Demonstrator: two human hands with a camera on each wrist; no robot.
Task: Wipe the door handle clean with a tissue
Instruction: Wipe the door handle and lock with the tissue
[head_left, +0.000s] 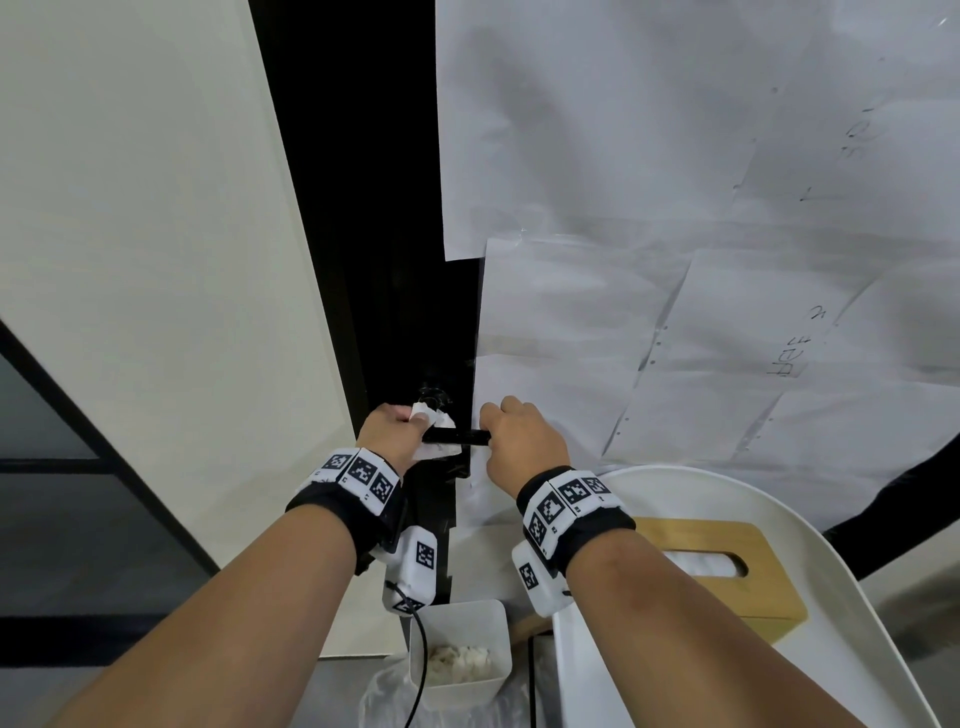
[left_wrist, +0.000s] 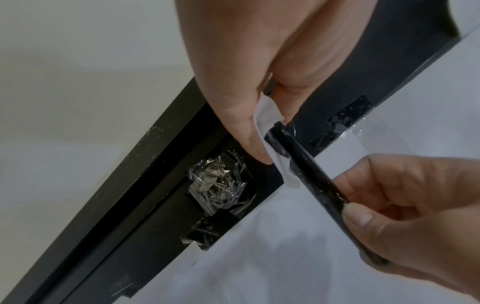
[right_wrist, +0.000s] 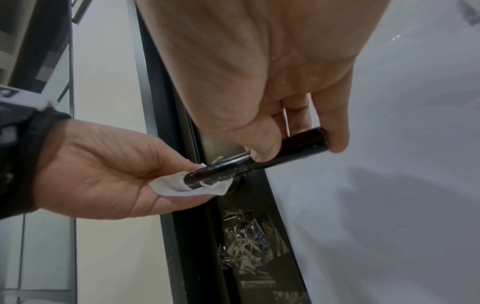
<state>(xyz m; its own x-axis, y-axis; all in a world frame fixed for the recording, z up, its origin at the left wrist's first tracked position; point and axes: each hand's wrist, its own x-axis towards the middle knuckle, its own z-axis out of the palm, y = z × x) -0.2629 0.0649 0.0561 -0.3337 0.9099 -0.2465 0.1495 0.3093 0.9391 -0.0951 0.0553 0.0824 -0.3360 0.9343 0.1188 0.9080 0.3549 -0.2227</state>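
A black bar-shaped door handle (head_left: 457, 435) juts from the dark door edge, also plain in the wrist views as a glossy black handle (left_wrist: 309, 174) (right_wrist: 241, 164). My left hand (head_left: 397, 428) pinches a white tissue (head_left: 436, 415) wrapped round the handle's inner end; the tissue (left_wrist: 270, 131) (right_wrist: 182, 186) folds under the bar. My right hand (head_left: 519, 434) grips the handle's free outer end, thumb and fingers curled round it (right_wrist: 298, 142).
Paper sheets (head_left: 675, 208) cover the door. A wooden tissue box (head_left: 727, 566) sits in a white tray (head_left: 810, 525) at the lower right. Below the hands stands a white bin (head_left: 460, 649) with used tissues. Crumpled clear tape (left_wrist: 221, 185) covers the lock area.
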